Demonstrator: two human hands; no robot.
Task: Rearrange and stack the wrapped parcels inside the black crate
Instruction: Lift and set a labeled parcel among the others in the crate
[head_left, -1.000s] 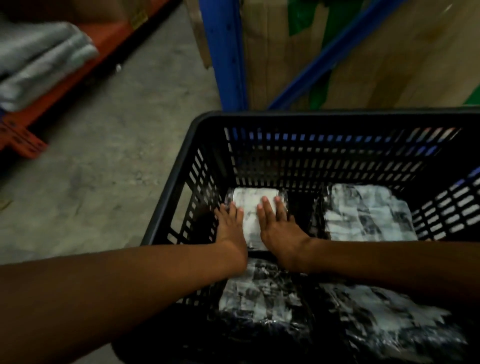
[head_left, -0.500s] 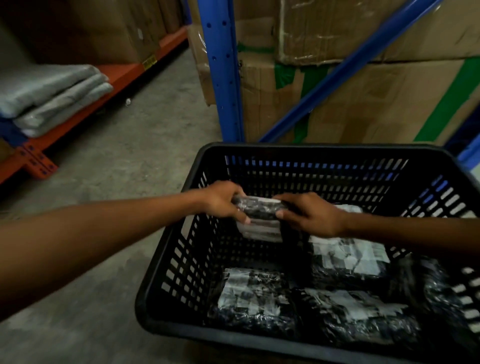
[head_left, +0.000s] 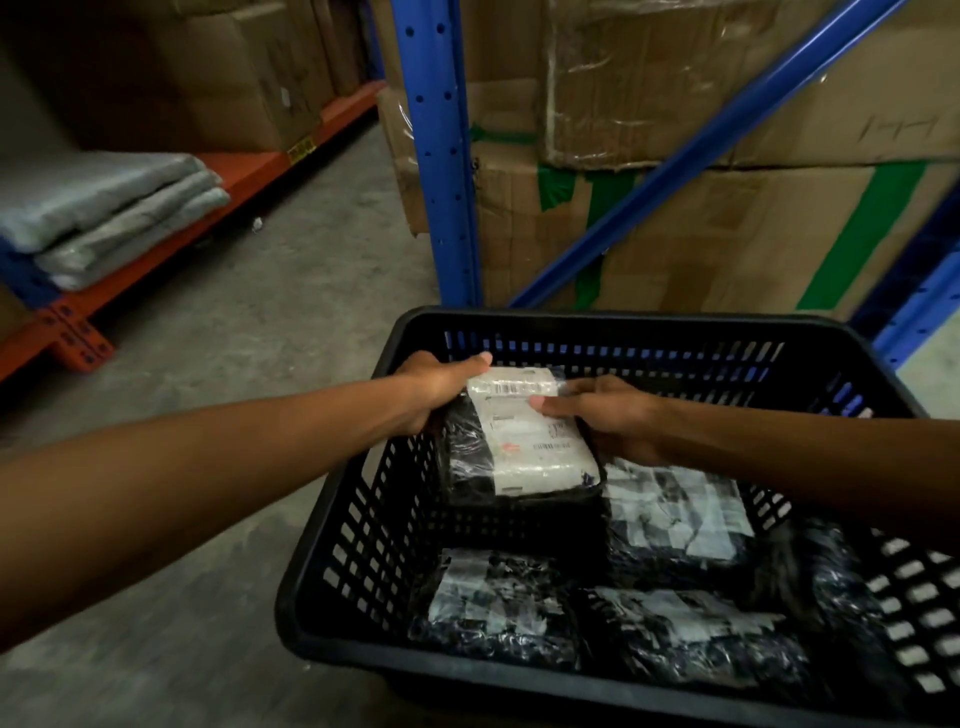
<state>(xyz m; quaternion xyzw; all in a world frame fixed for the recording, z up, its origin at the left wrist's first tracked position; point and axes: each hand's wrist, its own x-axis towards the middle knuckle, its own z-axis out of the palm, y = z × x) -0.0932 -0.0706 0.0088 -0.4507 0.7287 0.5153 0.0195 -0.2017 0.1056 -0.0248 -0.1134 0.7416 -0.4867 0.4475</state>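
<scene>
crate: matt black slotted plastic | held parcel: glossy crinkled film, paper label | floor: rough grey concrete | boxes: matt brown cardboard | rack upright: blue painted metal

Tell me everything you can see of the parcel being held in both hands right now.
The held parcel is a flat rectangular packet in glossy black plastic wrap, with a white printed label bearing barcodes across its top face. It is lifted above the black crate floor at the far left, tilted toward the camera. The left hand grips its far left corner; the right hand grips its right edge.
</scene>
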